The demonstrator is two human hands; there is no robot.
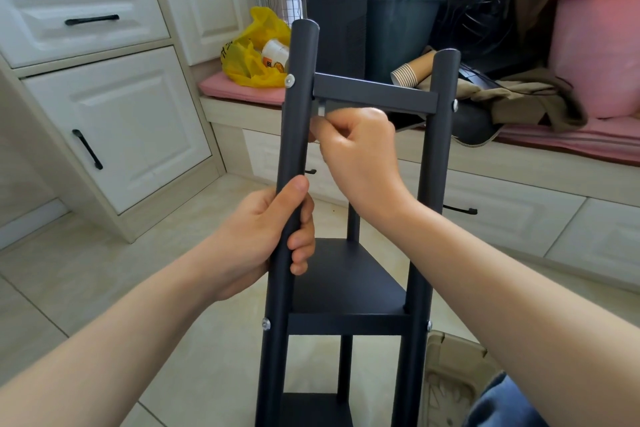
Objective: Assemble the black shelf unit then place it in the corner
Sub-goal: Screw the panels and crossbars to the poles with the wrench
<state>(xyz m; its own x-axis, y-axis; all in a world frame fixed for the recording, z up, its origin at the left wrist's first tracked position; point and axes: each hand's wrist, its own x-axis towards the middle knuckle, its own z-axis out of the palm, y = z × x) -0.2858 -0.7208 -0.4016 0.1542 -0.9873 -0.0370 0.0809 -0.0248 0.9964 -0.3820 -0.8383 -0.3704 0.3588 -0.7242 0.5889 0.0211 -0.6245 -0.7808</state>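
Black metal makes up the shelf unit (346, 281), which is held upright over the tiled floor (173, 288), close in front of the person; its left post (298, 135) is gripped by the left hand (263, 236), the fingers wrapped round the tube and the thumb laid up along its front, between the unit's top and middle shelves; the right hand (356, 149) is raised inside the unit, just under the top crossbar (374, 92) and against the left post, its fingers curled tight and pinched on a small pale piece (321, 111), whose kind cannot be told; a silver screw (289, 80) is seen on the left post level with that crossbar; the right post (440, 135) is touched by neither hand; behind the unit a black computer tower (337, 10) and a dark bin (398, 31) are set on a pink-cushioned bench; behind and left of the unit a yellow bag (256, 55) is lying; far left of the unit a white cabinet (104, 114) is seen, and far right of it a pink basin (595, 52).
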